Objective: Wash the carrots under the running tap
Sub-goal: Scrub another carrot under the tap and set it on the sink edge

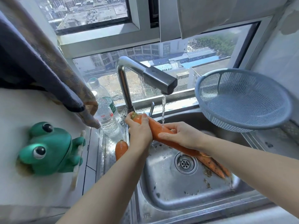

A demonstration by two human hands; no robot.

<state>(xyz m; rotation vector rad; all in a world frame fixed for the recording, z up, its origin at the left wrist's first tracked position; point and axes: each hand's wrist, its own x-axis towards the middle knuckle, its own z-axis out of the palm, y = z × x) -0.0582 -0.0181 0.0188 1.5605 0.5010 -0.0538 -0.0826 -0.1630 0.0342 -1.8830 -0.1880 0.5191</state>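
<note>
**Carrot held under tap stream over sink**

A large carrot (163, 136) is held over the steel sink (169, 183) by both hands, slanted from far left down to near right. The left hand (140, 129) is closed around the carrot's stem end, thumb laid across the top. The right hand (181, 135) is wrapped on the carrot's middle, fingers (165, 135) stretched along its near side. A thin stream of water (163, 110) is seen falling from the tap (145, 75) onto the carrot just beside the right hand.

More carrots (213, 165), still dirty, are lying in the sink basin to the right of the drain (185, 163), partly hidden by the right forearm. Another carrot (121, 149) is lying on the steel ledge left of the basin, just beside the left wrist. Dirt specks are scattered over the basin floor.

A blue colander (242, 101) is set tilted at the far right rim of the sink. A clear water bottle (105, 113) is standing at far left beside the tap base. A green frog figure (48, 149) is fixed on the left wall, with a hanging cloth (48, 70) above it. A window is seen behind the tap.
</note>
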